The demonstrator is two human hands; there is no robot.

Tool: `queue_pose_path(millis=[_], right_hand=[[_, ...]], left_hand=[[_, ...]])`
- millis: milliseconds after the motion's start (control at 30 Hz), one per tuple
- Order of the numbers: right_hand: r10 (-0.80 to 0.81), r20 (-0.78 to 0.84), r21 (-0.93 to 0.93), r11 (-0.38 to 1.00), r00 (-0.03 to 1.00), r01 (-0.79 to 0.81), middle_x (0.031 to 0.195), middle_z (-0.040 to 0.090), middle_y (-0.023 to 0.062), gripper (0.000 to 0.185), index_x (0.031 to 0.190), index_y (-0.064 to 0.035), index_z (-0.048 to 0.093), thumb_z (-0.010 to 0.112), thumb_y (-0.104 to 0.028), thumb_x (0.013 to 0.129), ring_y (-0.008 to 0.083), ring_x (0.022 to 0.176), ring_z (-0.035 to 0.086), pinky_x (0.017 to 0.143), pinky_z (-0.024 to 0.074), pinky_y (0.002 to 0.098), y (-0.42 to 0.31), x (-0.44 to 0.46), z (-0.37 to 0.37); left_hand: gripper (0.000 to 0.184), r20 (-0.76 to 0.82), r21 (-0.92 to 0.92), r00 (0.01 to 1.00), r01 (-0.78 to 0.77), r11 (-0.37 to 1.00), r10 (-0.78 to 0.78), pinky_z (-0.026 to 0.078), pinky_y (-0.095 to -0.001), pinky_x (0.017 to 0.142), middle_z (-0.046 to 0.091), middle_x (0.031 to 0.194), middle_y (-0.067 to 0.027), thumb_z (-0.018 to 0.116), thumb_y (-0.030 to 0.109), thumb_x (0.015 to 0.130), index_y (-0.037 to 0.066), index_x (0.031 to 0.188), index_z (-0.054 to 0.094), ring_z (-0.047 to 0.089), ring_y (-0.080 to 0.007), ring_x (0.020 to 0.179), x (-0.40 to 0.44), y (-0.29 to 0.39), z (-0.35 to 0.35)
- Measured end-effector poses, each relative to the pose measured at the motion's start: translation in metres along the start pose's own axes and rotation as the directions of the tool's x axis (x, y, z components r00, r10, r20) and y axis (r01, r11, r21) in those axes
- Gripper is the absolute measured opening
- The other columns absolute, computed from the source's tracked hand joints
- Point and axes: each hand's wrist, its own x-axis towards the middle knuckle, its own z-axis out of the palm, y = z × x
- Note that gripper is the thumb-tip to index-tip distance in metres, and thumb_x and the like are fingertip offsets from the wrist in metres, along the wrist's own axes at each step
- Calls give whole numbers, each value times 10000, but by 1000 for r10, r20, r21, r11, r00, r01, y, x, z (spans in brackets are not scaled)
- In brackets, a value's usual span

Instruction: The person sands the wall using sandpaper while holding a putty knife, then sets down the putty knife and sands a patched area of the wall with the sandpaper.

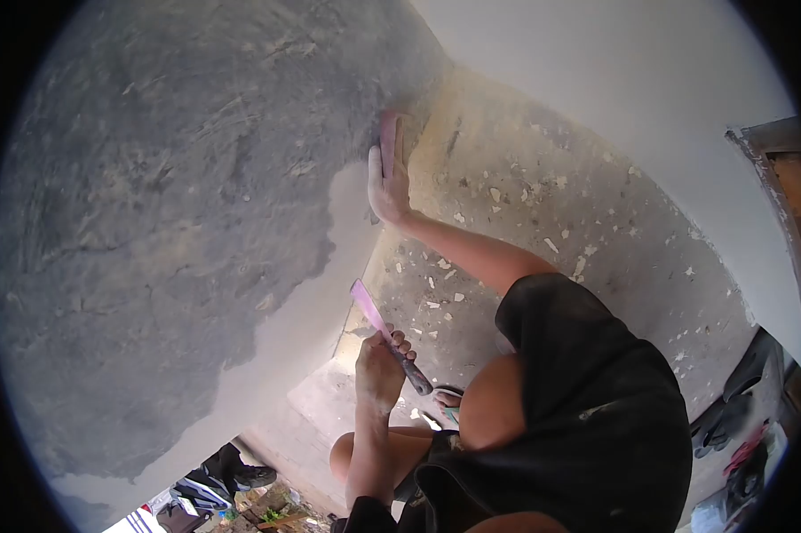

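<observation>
My left hand [381, 369] is closed round a scraper [371, 309] with a long pinkish blade and a dark handle. The blade points up and left, a little in front of the wall's base. Farther up, my right hand [390, 193] presses a reddish-brown sanding block [390, 142] to the wall [178, 195] near the corner, its fingers along the block. Dark grey, streaked coating covers most of this wall, and a paler band [294, 329] runs along its lower edge.
Pale flakes and dust lie over the concrete floor [543, 204]. A white wall [596, 62] rises at the upper right. Dark items and bags [742, 444] sit at the lower right. Shoes [232, 471] and rubble are at the lower left. My bent knee [494, 404] is near the scraper.
</observation>
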Motion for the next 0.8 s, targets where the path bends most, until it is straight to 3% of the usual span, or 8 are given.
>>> queue_pose_path(millis=[167, 267, 333, 467, 600, 667, 733, 800], right_hand=[[481, -52, 92, 875, 875, -475, 1152, 583, 319, 550, 1290, 62, 479, 363, -399, 1013, 488, 1088, 540, 944, 434, 453, 12, 35, -13], [-142, -195, -190, 976, 971, 105, 1138, 580, 323, 557, 1255, 56, 508, 378, -424, 1004, 440, 1015, 584, 875, 461, 452, -5, -13, 11], [-159, -184, -179, 976, 970, 126, 1086, 593, 320, 547, 1283, 43, 489, 380, -415, 1005, 429, 918, 608, 812, 471, 458, -7, 3, 10], [336, 16, 61, 940, 942, -336, 993, 604, 302, 518, 1386, 11, 389, 384, -349, 1014, 416, 737, 602, 711, 462, 473, 18, 41, -8], [-265, -26, -210, 944, 964, 254, 1102, 590, 274, 520, 1432, -2, 323, 389, -309, 1017, 394, 889, 618, 775, 480, 442, -3, -14, 0], [-337, 38, -274, 902, 941, 334, 1464, 349, 251, 510, 1474, -52, 288, 373, -273, 1022, 382, 1306, 425, 1018, 422, 380, -1, -7, 2], [108, 89, 63, 992, 990, -113, 1534, 195, 213, 494, 1481, -76, 291, 370, -243, 1023, 376, 1392, 245, 1107, 310, 394, 13, 51, -5], [237, 142, 202, 943, 961, -263, 1562, 133, 206, 489, 1480, -76, 298, 376, -219, 1019, 386, 1431, 162, 1146, 259, 417, 13, 45, -8]], left_hand=[[192, 18, -43, 1000, -7, 999, 7, 401, -330, 754, 487, 830, -44, 491, 211, 932, 55, 1035, 535, 474, -177, 778, -10, 2, 2], [173, -10, 7, 1000, 13, 1000, -13, 402, -331, 751, 486, 829, -47, 480, 204, 933, 65, 1025, 527, 472, -179, 776, -7, -1, 3], [176, -1, -3, 1000, 7, 1000, -7, 402, -332, 752, 488, 832, -47, 483, 205, 932, 65, 1030, 526, 474, -180, 779, -1, -1, 0], [179, 16, -55, 1000, 7, 998, -7, 406, -332, 758, 495, 842, -46, 488, 208, 932, 63, 1029, 525, 482, -181, 787, -11, -2, -7], [163, -8, 23, 1000, -2, 1000, 3, 405, -328, 759, 494, 842, -41, 491, 210, 930, 71, 1009, 523, 481, -178, 790, -6, -2, 0], [178, -14, -4, 1000, 5, 1000, -5, 403, -326, 762, 490, 840, -40, 494, 219, 930, 69, 1020, 527, 477, -174, 788, -2, -1, -1], [190, -6, -33, 1000, 5, 999, -5, 402, -323, 764, 488, 841, -39, 498, 228, 930, 68, 1028, 530, 475, -171, 789, -4, -1, -2], [199, 39, -43, 999, 21, 999, -19, 401, -321, 766, 488, 845, -38, 502, 236, 930, 67, 1031, 532, 475, -168, 793, -8, -1, 1]])
